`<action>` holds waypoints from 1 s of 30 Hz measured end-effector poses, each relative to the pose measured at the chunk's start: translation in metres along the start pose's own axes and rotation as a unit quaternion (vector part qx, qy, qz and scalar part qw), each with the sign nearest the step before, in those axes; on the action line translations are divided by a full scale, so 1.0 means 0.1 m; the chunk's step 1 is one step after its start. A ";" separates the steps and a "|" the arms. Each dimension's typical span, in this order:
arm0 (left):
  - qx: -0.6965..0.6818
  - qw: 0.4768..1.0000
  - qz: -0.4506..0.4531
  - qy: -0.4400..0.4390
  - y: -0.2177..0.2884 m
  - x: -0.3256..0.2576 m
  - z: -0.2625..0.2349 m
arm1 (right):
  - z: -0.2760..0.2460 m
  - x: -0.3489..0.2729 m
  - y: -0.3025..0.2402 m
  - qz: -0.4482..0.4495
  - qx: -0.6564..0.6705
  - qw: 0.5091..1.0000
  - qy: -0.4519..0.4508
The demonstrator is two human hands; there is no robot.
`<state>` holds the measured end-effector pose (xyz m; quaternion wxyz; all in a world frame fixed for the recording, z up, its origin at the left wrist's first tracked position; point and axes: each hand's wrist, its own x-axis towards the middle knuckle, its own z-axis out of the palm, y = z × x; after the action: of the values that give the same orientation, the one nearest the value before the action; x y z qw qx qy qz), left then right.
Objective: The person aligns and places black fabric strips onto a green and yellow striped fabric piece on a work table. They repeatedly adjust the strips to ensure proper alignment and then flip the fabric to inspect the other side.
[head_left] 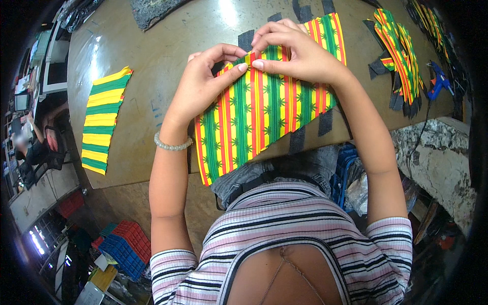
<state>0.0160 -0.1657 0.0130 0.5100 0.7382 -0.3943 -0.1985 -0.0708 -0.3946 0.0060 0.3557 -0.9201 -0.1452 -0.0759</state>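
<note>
A cloth piece striped in red, yellow and green with dark leaf motifs (272, 119) lies in front of me, its lower left corner hanging over the table's near edge. My left hand (211, 76) pinches its upper edge between thumb and fingers. Close beside it, my right hand (292, 51) pinches the same edge, the thumb pressed on a red stripe. The fingertips of both hands nearly meet there. Dark grey strips (247, 39) stick out from under the cloth at top and bottom. What lies beneath the cloth is otherwise hidden.
On the brown table (152, 56), a pleated green and yellow cloth (105, 122) lies left. At right are a pile of matching striped strips (399, 53) and a blue glue gun (439, 81) with a cord. A dark rough pad (152, 11) lies far. Crates (127, 246) stand lower left.
</note>
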 end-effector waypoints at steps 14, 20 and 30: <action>0.118 0.990 0.066 0.040 0.01 -0.05 0.03 | 0.14 0.09 0.00 0.062 -0.029 0.997 0.038; 0.202 0.976 0.074 0.046 0.06 -0.12 0.07 | 0.15 0.11 0.01 0.064 -0.025 0.997 0.045; 0.247 0.966 0.060 0.053 0.08 -0.14 0.07 | 0.04 0.21 0.04 0.064 0.023 0.998 0.003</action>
<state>-0.0005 -0.1599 0.0157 0.3428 0.8256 -0.4475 -0.0244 -0.0495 -0.3902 0.0060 0.3816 -0.9188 -0.0864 -0.0518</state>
